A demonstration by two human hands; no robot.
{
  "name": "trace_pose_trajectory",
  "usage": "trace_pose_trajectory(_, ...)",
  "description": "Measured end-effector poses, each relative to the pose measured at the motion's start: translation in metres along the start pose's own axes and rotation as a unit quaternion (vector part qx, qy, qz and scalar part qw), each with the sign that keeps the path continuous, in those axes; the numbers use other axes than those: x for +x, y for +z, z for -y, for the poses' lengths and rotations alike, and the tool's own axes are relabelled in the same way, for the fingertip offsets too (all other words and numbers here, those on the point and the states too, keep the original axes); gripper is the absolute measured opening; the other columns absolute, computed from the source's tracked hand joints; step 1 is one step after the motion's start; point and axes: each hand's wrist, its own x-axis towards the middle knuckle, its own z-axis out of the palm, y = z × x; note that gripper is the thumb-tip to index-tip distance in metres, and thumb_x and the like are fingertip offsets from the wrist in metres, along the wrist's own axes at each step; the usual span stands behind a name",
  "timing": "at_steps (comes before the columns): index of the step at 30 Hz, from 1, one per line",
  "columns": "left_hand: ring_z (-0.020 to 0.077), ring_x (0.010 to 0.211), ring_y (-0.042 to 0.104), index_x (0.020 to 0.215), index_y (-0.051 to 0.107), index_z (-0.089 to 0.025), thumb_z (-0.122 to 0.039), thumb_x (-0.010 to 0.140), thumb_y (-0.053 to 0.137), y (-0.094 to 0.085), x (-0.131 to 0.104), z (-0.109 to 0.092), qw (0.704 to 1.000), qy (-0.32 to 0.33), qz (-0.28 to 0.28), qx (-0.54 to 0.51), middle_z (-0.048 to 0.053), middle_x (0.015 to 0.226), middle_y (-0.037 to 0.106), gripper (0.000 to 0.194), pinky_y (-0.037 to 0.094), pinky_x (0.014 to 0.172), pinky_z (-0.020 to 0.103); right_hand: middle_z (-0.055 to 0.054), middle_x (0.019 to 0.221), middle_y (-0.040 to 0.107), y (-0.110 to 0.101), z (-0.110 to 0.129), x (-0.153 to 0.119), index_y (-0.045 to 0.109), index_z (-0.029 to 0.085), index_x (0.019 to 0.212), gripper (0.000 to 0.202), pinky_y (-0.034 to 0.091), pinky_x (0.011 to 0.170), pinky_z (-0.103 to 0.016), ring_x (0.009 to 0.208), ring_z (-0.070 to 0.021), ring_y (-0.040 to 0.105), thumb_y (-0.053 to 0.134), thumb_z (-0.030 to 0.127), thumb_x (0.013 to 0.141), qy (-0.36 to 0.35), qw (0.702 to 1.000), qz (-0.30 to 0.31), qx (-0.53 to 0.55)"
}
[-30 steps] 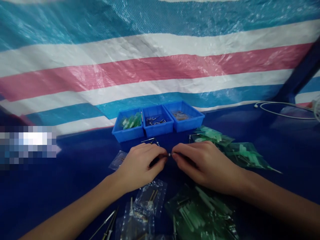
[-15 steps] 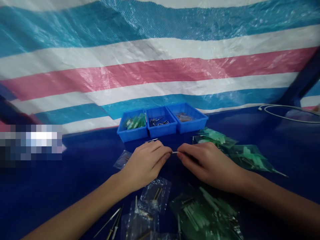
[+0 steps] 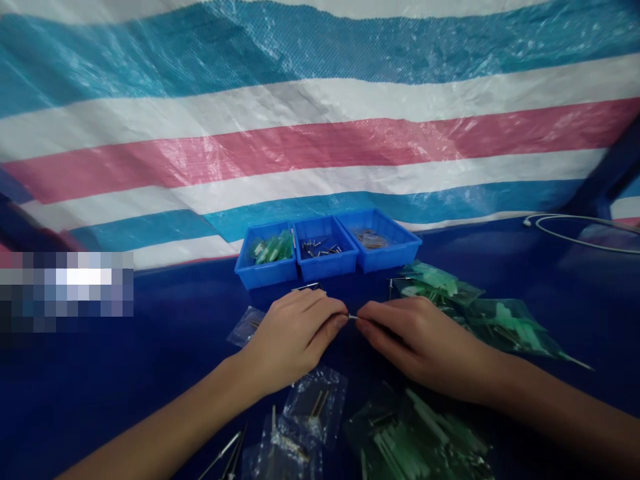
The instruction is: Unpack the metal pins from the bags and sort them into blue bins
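My left hand (image 3: 303, 337) and my right hand (image 3: 417, 333) are close together over the dark blue table. Both pinch a thin, light-coloured rod (image 3: 353, 317), one at each end; only a short stretch of it shows between the fingertips, so its exact kind is hidden. Just beyond my left hand lies a slim metal piece (image 3: 313, 287). A small clear bag (image 3: 246, 327) rests to the left of that hand. Past my right hand is a green-tinted bag of pale sticks (image 3: 435, 283), with a similar bag (image 3: 515, 327) to its right.
Three blue bins stand at the back: green packets in the left bin (image 3: 265, 273), small metal parts in the middle bin (image 3: 327, 267), clear packets in the right bin (image 3: 390, 255). Clear bags (image 3: 300, 447) and a large green bag (image 3: 420, 440) lie in front. A white cable (image 3: 575, 240) curls at right.
The whole view has shifted slightly, with everything sitting a little lower. My fingertips are slightly nearer each other, and less of the rod shows between them.
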Motion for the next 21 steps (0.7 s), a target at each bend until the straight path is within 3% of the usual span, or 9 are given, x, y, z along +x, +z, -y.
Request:
trace_pose_trajectory(5, 0.0139, 0.058, 0.053, 0.081, 0.055, -0.016, -0.023, 0.092, 0.036, -0.0002, 0.0007, 0.0001, 1.000, -0.001, 0.011, 0.009, -0.001, 0.065, 0.059, 0.023, 0.038, 0.058, 0.028, 0.001, 0.057, 0.052, 0.0014, -0.0012, -0.0004, 0.051, 0.017, 0.070, 0.026, 0.028, 0.050, -0.024, 0.049, -0.0103, 0.047, 0.035, 0.020, 0.091, 0.003, 1.000, 0.004, -0.003)
trace_pose_trajectory(13, 0.0142, 0.059, 0.053, 0.081, 0.056, -0.017, -0.027, 0.094, 0.032, -0.0018, 0.0014, 0.0000, 0.999, -0.025, 0.027, 0.002, -0.001, 0.065, 0.060, 0.029, 0.038, 0.059, 0.028, -0.003, 0.072, 0.064, 0.0018, -0.0010, -0.0001, 0.055, 0.017, 0.088, 0.020, 0.036, 0.055, -0.025, 0.062, -0.0155, 0.061, 0.035, 0.021, 0.092, 0.025, 1.000, -0.005, 0.003)
trace_pose_trajectory(21, 0.0142, 0.061, 0.055, 0.085, 0.056, -0.017, -0.026, 0.093, 0.034, -0.0010, 0.0013, 0.0009, 1.000, -0.017, 0.022, -0.005, 0.000, 0.069, 0.062, 0.025, 0.040, 0.060, 0.028, -0.003, 0.073, 0.065, 0.0032, -0.0025, -0.0002, 0.055, 0.017, 0.089, 0.021, 0.036, 0.055, -0.025, 0.061, -0.0156, 0.062, 0.035, 0.019, 0.092, 0.017, 1.000, -0.002, 0.007)
